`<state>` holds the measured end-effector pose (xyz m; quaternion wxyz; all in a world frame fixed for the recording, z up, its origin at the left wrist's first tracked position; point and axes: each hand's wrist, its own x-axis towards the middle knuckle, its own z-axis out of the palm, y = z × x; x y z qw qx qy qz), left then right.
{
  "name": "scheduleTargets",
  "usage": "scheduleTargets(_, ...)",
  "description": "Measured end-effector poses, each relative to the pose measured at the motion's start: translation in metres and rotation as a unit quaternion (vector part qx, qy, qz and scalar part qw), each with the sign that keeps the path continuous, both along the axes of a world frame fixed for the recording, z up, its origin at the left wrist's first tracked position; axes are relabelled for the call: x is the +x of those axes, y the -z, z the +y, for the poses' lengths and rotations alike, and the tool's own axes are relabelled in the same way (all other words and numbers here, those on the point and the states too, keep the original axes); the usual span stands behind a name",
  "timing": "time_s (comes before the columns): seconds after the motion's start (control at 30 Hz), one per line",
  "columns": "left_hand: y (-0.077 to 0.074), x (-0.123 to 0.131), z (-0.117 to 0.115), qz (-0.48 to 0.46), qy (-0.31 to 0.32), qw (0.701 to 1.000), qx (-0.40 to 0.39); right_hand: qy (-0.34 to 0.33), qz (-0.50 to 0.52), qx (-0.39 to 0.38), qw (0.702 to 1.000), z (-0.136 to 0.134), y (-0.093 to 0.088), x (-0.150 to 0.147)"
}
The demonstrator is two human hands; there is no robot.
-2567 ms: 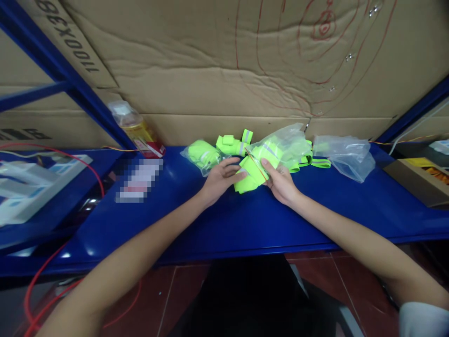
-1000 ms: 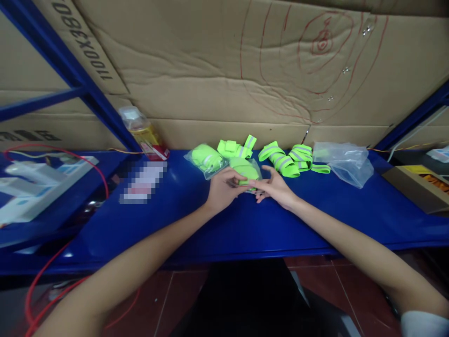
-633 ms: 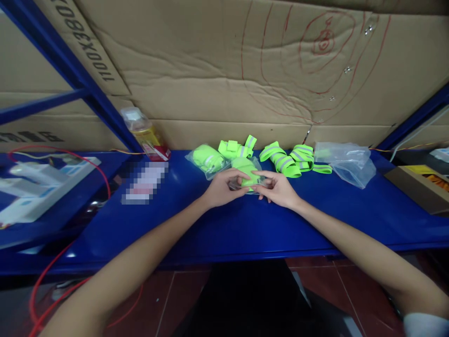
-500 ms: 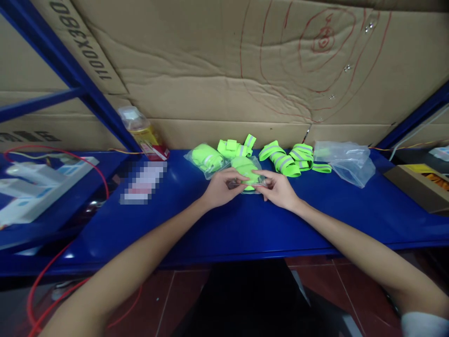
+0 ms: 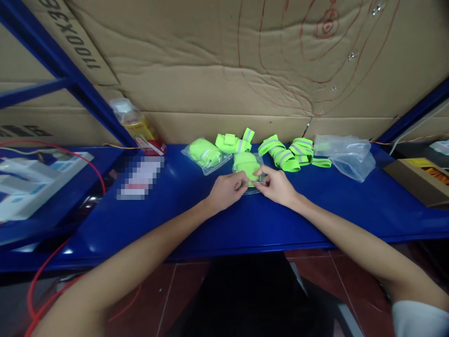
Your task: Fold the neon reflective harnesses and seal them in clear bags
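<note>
From the head view, both forearms reach in from the lower corners, wrists angled inward, and it's a two-handed pinch: the left hand (image 5: 228, 191), fingers curled, and the right hand (image 5: 278, 188), thumb below its fingertips, nip the near edge of a clear bag (image 5: 247, 163) of neon-yellow straps, right at the middle of the blue table (image 5: 210, 231); now the count: one more filled bag (image 5: 204, 153) just to its left, three loose rolls, namely a left roll (image 5: 229, 141), middle roll (image 5: 280, 154) and right roll (image 5: 301, 150), one crumpled plastic bag (image 5: 347, 157), one bottle (image 5: 135, 125)
</note>
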<state>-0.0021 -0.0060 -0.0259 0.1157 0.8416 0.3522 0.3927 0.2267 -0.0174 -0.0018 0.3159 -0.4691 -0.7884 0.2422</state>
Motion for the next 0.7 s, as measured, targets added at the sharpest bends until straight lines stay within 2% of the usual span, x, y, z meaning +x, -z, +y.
scheduleTargets(0.13, -0.003, -0.003, 0.003, 0.017, -0.028, 0.999, 0.012, 0.008, -0.094, 0.033, 0.995, 0.002, -0.006, 0.004)
scheduleTargets(0.27, -0.012, -0.011, 0.003, 0.056, -0.057, 0.989, 0.128, 0.013, -0.162, 0.137, 0.977, 0.001, -0.011, 0.009)
scheduleTargets(0.37, -0.015, -0.011, 0.002, 0.077, -0.024, 0.974, 0.214, -0.036, -0.139, 0.188, 0.972, 0.000, -0.013, 0.013)
scheduleTargets(0.53, -0.009, -0.002, 0.001, 0.041, 0.035, 0.975, 0.215, -0.127, -0.121, 0.157, 0.972, 0.003, -0.011, 0.016)
scheduleTargets(0.7, -0.007, -0.002, 0.003, 0.129, 0.043, 0.957, 0.256, -0.143, -0.156, 0.130, 0.969, 0.005, -0.014, 0.016)
